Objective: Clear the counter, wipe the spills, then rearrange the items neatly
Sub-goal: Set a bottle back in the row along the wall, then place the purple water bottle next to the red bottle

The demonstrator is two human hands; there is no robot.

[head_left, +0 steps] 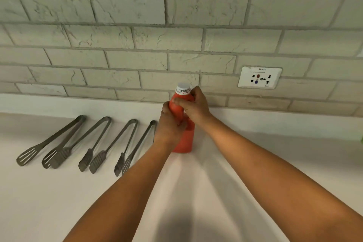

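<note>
A red bottle (185, 141) with a white cap stands upright on the white counter (255, 163), close to the brick wall. My left hand (170, 125) wraps around its left side at mid-height. My right hand (193, 104) grips it higher, around the shoulder just under the cap. Several grey metal tongs (94, 143) lie in a slanted row on the counter to the left of the bottle, their flat tips toward me. The nearest pair lies just beside my left wrist.
A pale brick wall (176, 35) rises right behind the counter. A white power socket (259, 78) sits on it, to the right of the bottle. A sliver of something green (361, 139) shows at the right edge.
</note>
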